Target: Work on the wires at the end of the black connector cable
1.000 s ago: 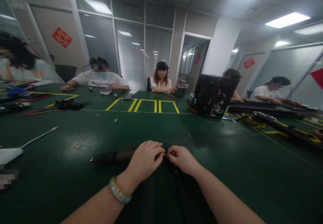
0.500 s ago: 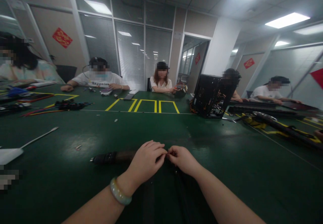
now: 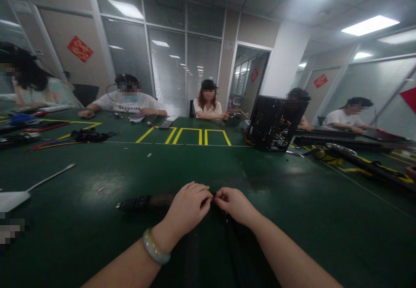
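Observation:
My left hand and my right hand meet fingertip to fingertip over the green table, both pinched on a small dark part that I cannot make out. A jade bracelet circles my left wrist. Below the hands dark straps or cables run toward me. A dark rod-like object lies on the table just left of my left hand.
Several people sit around the far side. A black computer case stands right of centre. Yellow tape outlines, coloured cables at left, a white tool at left and long black parts at right lie on the table.
My fingertips have shifted slightly on the small part. The hands stay in the same place.

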Tool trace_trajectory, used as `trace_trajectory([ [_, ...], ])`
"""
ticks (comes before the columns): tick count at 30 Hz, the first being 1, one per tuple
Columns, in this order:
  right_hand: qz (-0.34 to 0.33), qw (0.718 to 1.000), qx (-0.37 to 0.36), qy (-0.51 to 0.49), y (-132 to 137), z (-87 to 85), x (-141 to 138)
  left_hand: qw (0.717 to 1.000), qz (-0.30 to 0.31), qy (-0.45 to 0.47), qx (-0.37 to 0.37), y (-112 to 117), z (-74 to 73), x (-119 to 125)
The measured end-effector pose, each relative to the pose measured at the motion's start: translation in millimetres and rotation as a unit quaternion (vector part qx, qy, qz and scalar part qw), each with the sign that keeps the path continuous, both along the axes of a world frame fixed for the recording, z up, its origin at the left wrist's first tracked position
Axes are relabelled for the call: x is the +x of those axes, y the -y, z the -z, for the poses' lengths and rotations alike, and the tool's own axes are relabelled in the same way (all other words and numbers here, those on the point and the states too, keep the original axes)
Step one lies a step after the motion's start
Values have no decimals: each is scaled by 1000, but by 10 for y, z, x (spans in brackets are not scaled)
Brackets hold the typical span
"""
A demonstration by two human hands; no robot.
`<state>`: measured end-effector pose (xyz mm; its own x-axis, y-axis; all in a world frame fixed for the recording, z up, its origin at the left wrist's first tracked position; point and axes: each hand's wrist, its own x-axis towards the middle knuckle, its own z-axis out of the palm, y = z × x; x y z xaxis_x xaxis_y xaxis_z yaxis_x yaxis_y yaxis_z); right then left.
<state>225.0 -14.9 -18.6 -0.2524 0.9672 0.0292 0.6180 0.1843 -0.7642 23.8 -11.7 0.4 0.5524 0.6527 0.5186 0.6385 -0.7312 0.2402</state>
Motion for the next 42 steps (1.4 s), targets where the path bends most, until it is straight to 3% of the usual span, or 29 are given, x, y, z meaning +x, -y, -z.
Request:
trace_trajectory([
  [29,3,1000,-8,7,17,-34,-6,1000,12,-3,11,7,7,-12],
  [42,-8,1000,-16,-14,-2,30,7,999,30,-10,-10,21,-19,-19],
])
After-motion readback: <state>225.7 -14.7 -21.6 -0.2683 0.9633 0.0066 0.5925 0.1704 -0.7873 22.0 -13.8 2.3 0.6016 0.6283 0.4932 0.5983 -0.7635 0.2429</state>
